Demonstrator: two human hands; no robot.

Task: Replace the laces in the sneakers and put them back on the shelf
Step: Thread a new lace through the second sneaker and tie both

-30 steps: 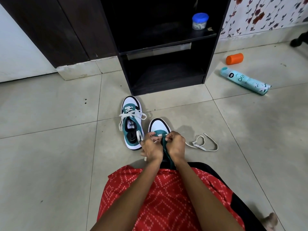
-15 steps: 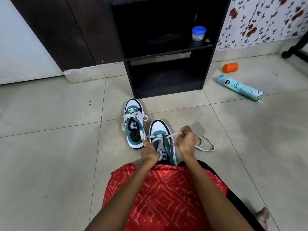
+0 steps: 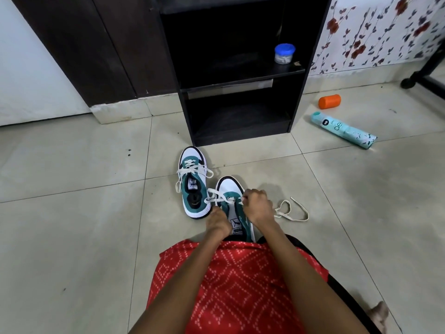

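Two teal-and-white sneakers stand side by side on the tiled floor. The left sneaker [image 3: 193,186] has a white lace threaded loosely through it. The right sneaker [image 3: 232,203] lies close to my lap, with a white lace [image 3: 215,197] across its lower eyelets. My left hand [image 3: 218,222] grips the sneaker's left side near the tongue. My right hand [image 3: 257,207] pinches the lace at the sneaker's right eyelets. A loose white lace [image 3: 292,210] lies curled on the floor to the right. The black shelf unit [image 3: 238,75] stands just beyond the sneakers.
A blue-lidded jar [image 3: 284,53] sits on the upper shelf board. An orange cylinder [image 3: 329,101] and a teal spray can [image 3: 343,130] lie on the floor at right. A dark furniture leg [image 3: 423,78] is at far right. My red patterned clothing [image 3: 236,285] covers my lap.
My hands have parted from the middle of the right sneaker: the right hand moved to its right side pulling the lace, the left dropped toward the tongue. The view shifted down slightly.
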